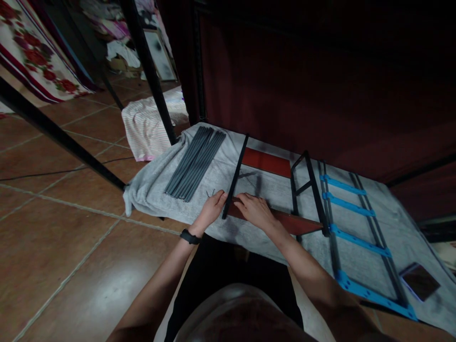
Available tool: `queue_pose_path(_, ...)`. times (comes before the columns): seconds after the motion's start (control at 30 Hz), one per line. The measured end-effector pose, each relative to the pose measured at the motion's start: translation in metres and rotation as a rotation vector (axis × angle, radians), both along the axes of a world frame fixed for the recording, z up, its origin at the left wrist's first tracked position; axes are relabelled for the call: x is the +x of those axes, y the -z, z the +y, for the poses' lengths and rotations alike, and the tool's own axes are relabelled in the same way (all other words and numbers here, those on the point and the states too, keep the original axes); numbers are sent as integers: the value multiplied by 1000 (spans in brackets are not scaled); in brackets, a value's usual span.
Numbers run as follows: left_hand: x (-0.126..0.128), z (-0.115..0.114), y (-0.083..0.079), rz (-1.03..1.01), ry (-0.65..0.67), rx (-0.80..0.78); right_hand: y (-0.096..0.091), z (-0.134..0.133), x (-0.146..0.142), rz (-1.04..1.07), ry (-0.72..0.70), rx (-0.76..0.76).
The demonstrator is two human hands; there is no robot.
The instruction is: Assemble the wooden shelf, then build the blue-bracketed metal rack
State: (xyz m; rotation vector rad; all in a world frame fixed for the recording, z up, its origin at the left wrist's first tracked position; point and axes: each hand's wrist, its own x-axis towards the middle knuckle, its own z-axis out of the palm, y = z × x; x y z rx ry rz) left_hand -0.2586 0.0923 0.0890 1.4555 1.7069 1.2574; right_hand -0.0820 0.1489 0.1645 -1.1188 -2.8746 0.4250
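My left hand (212,207), with a dark band on its wrist, is closed in a pinch against the left side of a black metal bar (236,174). What sits between its fingertips is too small to make out. Across the bar, my right hand (257,210) grips the near red board (294,221) close to where its end meets the bar. The far red board (267,162) spans from the same bar to a second black frame piece. A few thin metal pieces (211,193) lie just beyond my left fingers.
Grey tubes (195,164) lie bundled on the grey blanket (149,190) at left. A black triangular frame (313,194) stands right of the boards. Further right are dark tubes with blue connecting strips (359,241) and a phone (420,281). Black posts (151,71) rise at left.
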Motion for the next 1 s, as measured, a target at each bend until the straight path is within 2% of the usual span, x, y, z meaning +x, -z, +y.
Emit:
queue_pose_path(0.23, -1, 0, 10, 59, 59, 104, 0, 2, -2, -48, -8, -5)
queue_pose_path(0.4, 2, 0, 14, 69, 30, 165, 0, 5, -2, -46, -21, 0)
queue_pose_path(0.57, 0, -2, 7, 7, 33, 88, 1, -1, -1, -48, -1, 12)
queue_pose_path(0.7, 1, -3, 4, -81, -1, 17, 3, -8, 4, -42, 0, 78)
queue_pose_path(0.8, 3, -1, 5, -118, -14, 17, 5, -8, 7, -49, 6, 108)
queue_pose_path(1.0, 5, 4, 7, -127, 0, 53, 3, -5, 5, -60, 22, 45)
